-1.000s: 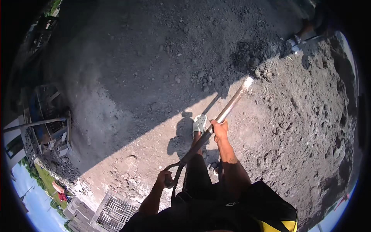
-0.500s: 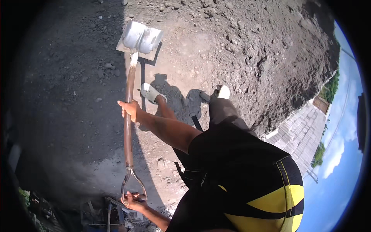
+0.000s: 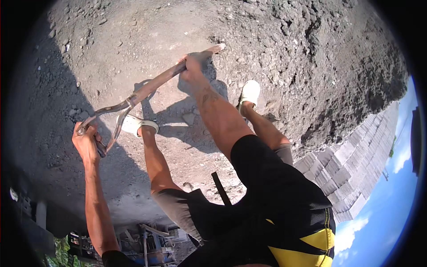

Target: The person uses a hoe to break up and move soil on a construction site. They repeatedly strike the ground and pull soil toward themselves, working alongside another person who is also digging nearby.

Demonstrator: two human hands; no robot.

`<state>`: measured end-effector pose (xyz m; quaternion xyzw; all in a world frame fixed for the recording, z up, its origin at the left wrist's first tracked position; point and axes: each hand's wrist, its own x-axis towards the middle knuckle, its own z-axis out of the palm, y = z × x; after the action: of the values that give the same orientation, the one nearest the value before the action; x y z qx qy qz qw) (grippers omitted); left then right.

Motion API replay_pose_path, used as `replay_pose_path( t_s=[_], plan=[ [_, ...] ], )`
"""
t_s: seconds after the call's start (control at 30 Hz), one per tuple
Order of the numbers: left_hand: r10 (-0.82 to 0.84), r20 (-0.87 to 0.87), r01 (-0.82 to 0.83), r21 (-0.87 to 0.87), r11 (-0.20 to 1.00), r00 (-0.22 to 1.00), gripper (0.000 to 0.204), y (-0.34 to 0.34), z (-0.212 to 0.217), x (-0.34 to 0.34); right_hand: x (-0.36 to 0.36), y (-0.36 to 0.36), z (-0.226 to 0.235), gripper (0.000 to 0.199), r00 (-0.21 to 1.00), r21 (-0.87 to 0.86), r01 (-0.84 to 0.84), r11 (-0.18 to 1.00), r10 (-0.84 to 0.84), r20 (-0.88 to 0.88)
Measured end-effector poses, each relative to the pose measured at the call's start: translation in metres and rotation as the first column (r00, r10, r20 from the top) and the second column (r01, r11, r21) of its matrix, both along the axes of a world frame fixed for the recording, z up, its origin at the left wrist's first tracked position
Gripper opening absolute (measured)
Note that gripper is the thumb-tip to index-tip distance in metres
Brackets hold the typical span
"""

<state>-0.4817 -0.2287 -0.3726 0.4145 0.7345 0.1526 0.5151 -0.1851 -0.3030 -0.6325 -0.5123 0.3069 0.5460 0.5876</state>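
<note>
shovel (image 3: 153, 85) in both hands (image 3: 85, 143) (image 3: 192, 69); far end seemingly against soil (image 3: 267, 49)

A stack of grey blocks (image 3: 356, 162) is laid in close rows. Blue sky (image 3: 378, 222) shows to the right of the stack, with a white cloud (image 3: 349, 233) just below the blocks and a smaller cloud (image 3: 402, 158) to their right. Well apart, to the lower left of the stack, are a jumble of boards (image 3: 145, 244), a pale post (image 3: 41, 215) and, farthest down, green plants (image 3: 62, 251).
</note>
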Motion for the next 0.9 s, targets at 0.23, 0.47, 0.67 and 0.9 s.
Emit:
replay_pose_path(
  t_s=[0.23, 0.47, 0.67, 0.9],
  plan=[
    [0.105, 0.039, -0.103, -0.052, 0.993, 0.994, 0.011, -0.096, -0.075, 0.036, 0.068, -0.062, -0.021, 0.008, 0.999, -0.189, 0.036, 0.981, -0.028, 0.046],
    [0.455, 0.079, -0.438, -0.168, 0.883, 0.887, 0.012, -0.194, -0.034, -0.069, -0.036, -0.102, 0.03, 0.004, 0.939, -0.436, -0.264, 0.86, 0.332, 0.085],
    [0.801, 0.07, -0.77, -0.237, 0.593, 0.595, 0.036, -0.309, 0.031, -0.17, -0.135, -0.134, 0.119, 0.007, 0.764, -0.603, -0.413, 0.683, 0.62, 0.178],
    [0.994, -0.11, -0.889, -0.458, -0.028, 0.025, 0.033, -0.5, 0.143, -0.23, -0.364, -0.118, 0.296, 0.043, -0.045, -0.667, -0.732, 0.137, 0.968, 0.248]
  ],
)
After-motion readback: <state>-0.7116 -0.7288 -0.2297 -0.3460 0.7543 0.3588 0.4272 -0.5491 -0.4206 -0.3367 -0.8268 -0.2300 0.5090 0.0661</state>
